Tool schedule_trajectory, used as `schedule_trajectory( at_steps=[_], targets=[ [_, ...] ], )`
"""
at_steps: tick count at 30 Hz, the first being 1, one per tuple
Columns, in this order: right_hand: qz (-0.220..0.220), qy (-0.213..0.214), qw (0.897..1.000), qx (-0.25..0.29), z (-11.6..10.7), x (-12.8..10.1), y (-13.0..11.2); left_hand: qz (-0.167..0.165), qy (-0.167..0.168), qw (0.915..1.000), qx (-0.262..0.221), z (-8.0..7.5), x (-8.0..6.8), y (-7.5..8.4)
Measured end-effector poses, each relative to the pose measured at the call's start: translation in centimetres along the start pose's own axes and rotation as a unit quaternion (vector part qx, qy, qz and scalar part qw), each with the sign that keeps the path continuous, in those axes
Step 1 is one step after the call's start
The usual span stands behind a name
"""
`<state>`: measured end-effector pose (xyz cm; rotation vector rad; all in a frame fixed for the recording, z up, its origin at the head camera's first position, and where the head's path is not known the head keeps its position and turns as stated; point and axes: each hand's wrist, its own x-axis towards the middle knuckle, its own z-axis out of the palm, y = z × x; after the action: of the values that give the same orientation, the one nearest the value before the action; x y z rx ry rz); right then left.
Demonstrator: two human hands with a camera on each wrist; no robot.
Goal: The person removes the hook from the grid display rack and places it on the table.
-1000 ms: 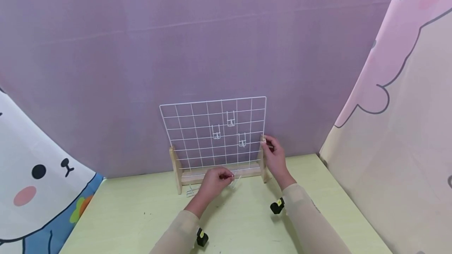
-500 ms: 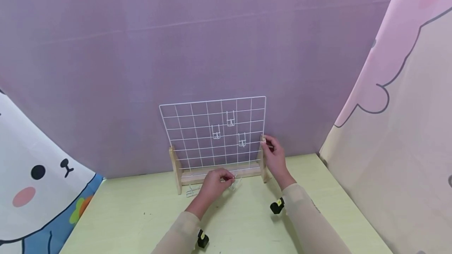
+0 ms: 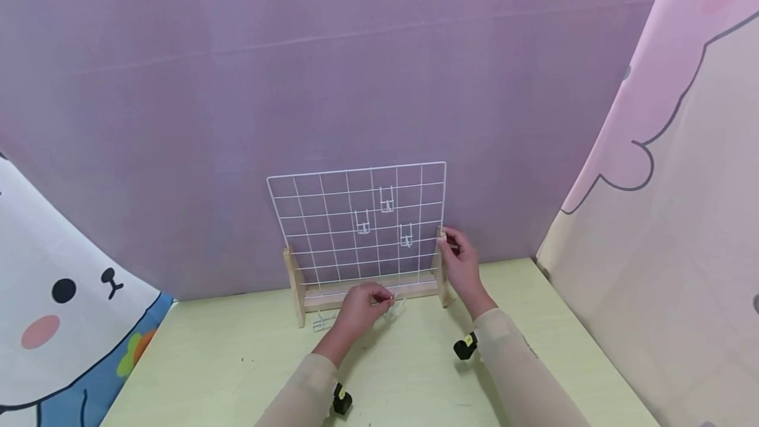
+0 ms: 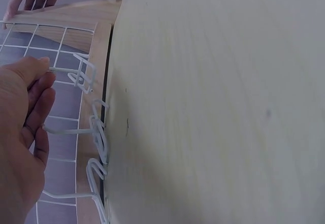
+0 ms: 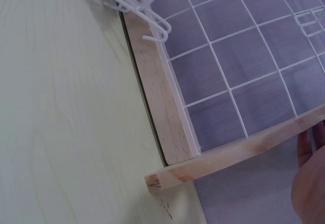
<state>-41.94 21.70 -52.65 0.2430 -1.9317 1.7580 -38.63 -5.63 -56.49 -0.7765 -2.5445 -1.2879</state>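
Note:
A white wire grid [image 3: 332, 229] stands upright in a wooden stand [image 3: 294, 282] at the back of the pale green table [image 3: 237, 361]. Three white wire hooks [image 3: 387, 199] hang on the grid. My left hand [image 3: 388, 298] pinches another white hook [image 3: 396, 308] low down in front of the stand's base rail. In the left wrist view the left hand [image 4: 45, 69] holds that hook [image 4: 81, 74] by its stem, and two more hooks [image 4: 96, 132] lie against the rail. My right hand [image 3: 446, 242] grips the stand's right wooden post [image 5: 238, 153].
One loose hook [image 3: 320, 323] lies on the table by the stand's left foot. A purple backdrop [image 3: 356, 71] rises right behind the grid. Cartoon-printed cloths close in the left side [image 3: 53, 295] and the right side [image 3: 682, 216].

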Motion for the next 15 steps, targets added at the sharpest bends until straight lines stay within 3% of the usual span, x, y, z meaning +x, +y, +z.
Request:
schedule_trajectory(
  at_steps=[10,15],
  targets=[
    [0.022,-0.003,1.000,0.005,-0.1,0.1,0.0,-0.014,-0.004,0.9998,-0.011,0.2,0.1,-0.8],
    [0.039,-0.012,0.999,0.012,-0.1,-0.2,-2.1,-0.019,-0.007,0.9998,-0.008,0.3,0.1,-0.9]
  ],
)
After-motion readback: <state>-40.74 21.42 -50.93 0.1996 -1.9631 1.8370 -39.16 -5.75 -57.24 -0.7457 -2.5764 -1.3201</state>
